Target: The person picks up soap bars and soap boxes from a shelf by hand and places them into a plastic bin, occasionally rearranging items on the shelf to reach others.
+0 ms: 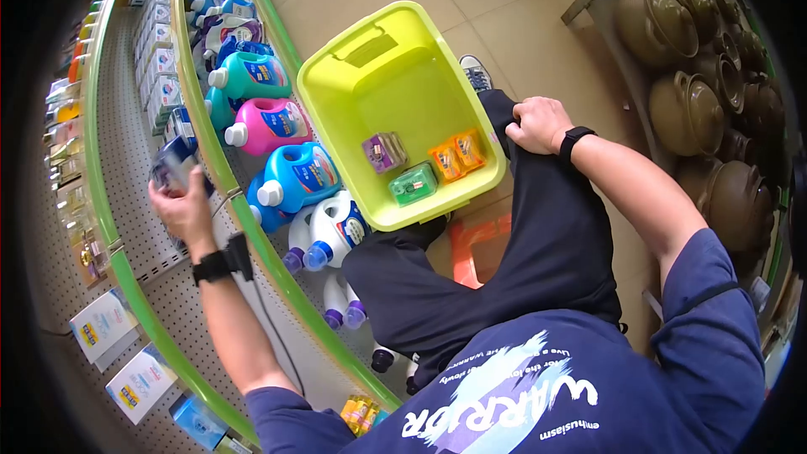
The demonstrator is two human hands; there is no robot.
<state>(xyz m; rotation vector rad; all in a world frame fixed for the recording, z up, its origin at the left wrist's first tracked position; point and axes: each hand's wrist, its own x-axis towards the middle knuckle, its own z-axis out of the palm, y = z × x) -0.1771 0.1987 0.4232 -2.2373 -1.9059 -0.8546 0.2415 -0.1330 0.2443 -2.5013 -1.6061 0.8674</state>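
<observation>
Pinching a dark pack [175, 161] in the left hand [180, 212], near the shelf [145, 223]'s green edge; needing a steady grip. Resting the right hand [540, 124], fingers curled, on the knee [498, 108].

Left hand [181, 206] over a perforated shelf [172, 286], gripping a dark blue package [175, 164] near the shelf's green front edge, beside a row of white boxes [157, 50]. Right hand [540, 124] rests near the right edge of a yellow-green basket [399, 109]. Near the basket's lower edge lie purple [384, 152], green [414, 184] and orange packs [456, 156]. Colored detergent bottles [267, 124] line the shelf left of the basket; brown pots [685, 113] sit at far right.
</observation>
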